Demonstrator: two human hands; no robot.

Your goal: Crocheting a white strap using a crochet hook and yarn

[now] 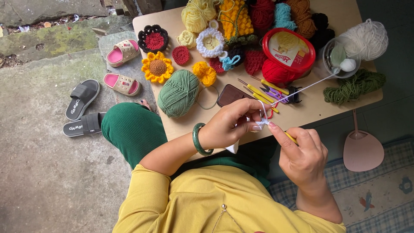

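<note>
My left hand, with a green bangle on the wrist, pinches a small piece of white crochet work just above the table's near edge. My right hand holds a yellow-handled crochet hook whose tip meets that white piece. A white yarn strand runs from the work up to a small white ball in a clear plastic cup at the right of the wooden table.
On the table lie a green yarn ball, a phone, spare hooks, a red-lidded tub, crochet flowers and several yarn skeins. Sandals sit on the concrete at left. A pink hand fan lies at right.
</note>
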